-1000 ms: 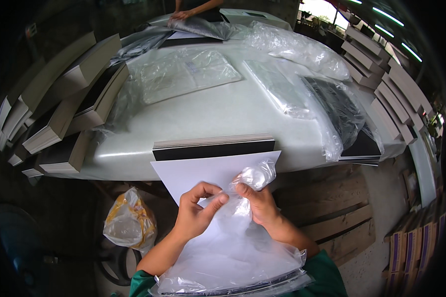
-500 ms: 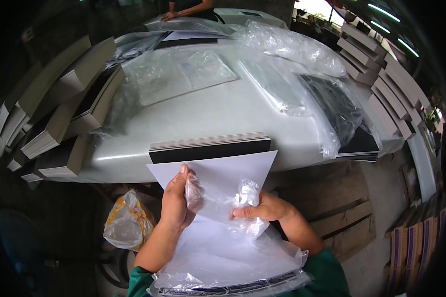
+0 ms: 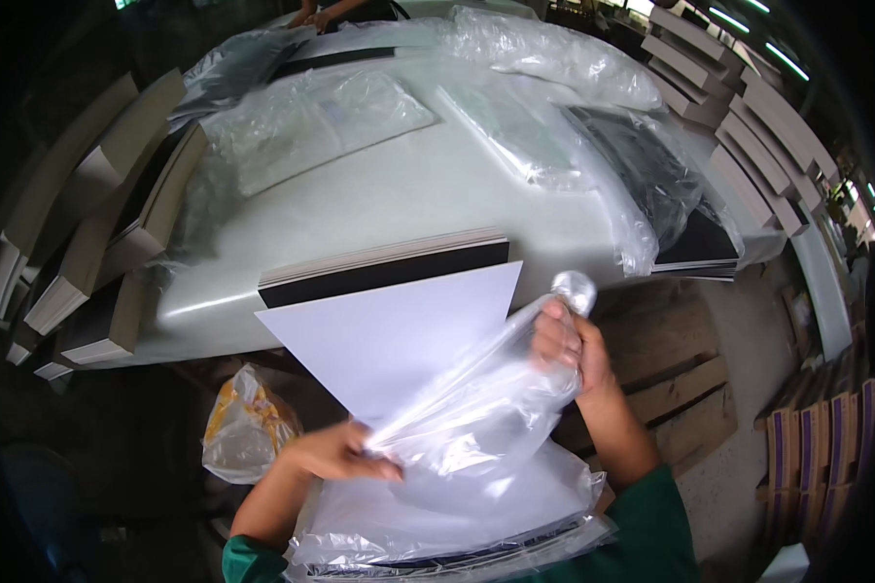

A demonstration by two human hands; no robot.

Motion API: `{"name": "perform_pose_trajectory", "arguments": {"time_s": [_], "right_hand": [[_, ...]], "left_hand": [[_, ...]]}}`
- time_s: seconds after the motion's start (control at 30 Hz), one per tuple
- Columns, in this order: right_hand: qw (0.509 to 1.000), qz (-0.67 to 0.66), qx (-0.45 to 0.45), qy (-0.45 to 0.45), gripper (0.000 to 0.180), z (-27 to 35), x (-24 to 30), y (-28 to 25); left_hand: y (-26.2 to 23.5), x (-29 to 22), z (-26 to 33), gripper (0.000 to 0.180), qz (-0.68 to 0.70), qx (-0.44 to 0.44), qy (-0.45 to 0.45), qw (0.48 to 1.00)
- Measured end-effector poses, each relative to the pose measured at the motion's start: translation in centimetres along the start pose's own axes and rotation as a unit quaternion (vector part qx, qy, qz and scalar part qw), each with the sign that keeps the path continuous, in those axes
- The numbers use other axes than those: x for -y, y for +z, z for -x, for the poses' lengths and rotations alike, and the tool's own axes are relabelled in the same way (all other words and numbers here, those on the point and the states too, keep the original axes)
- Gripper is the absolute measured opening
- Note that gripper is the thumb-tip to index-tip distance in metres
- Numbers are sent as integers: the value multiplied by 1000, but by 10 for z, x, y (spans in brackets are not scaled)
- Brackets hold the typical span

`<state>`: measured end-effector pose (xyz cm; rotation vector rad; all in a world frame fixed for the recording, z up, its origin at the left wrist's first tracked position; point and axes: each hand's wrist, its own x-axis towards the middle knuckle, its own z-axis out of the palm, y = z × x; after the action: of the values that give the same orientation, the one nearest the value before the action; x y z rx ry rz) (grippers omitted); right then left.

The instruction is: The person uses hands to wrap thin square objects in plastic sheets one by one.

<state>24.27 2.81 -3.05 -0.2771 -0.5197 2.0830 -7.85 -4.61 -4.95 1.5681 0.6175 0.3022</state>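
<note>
A clear plastic bag point(image 3: 486, 408) is stretched slantwise between my hands. My right hand point(image 3: 566, 345) is closed round its bunched upper end, a crumpled tuft standing out above the fist. Lower down on the left, my left hand point(image 3: 345, 454) pinches the bag's other edge, its fingers slightly blurred. Behind the bag, a white board point(image 3: 389, 325) tilts against a stack of black and white boards point(image 3: 389, 270) at the table's near edge. Below my hands, close to my body, lies a pile of white sheets in clear plastic point(image 3: 428, 520); its dark edges face me.
Thick board stacks point(image 3: 78, 282) line the table's left side, with grey stacks point(image 3: 773, 146) at the right. Plastic-wrapped black boards point(image 3: 651, 175) and flat clear bags point(image 3: 321, 126) lie on the pale table point(image 3: 360, 204). Another person's hands point(image 3: 326, 12) show at the far side.
My right hand has risen to the right, drawing the bag out at a slant. My left hand has come down off the white board, which now shows more fully. The view has shifted slightly.
</note>
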Motion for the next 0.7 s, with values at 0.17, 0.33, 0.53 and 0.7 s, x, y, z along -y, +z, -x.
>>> {"name": "perform_pose_trajectory", "arguments": {"time_s": [0.17, 0.33, 0.53, 0.7], "right_hand": [[861, 463, 158, 142, 27, 13, -8, -7], [993, -106, 44, -5, 52, 42, -45, -36], [658, 584, -211, -427, 38, -10, -12, 11], [422, 768, -188, -442, 28, -27, -1, 67]], "left_hand": [[-21, -30, 2, 25, 466, -304, 228, 799], [-2, 30, 8, 33, 420, -205, -50, 883], [-17, -45, 16, 22, 377, -162, 368, 834], [-49, -59, 7, 31, -256, -642, 166, 704]]}}
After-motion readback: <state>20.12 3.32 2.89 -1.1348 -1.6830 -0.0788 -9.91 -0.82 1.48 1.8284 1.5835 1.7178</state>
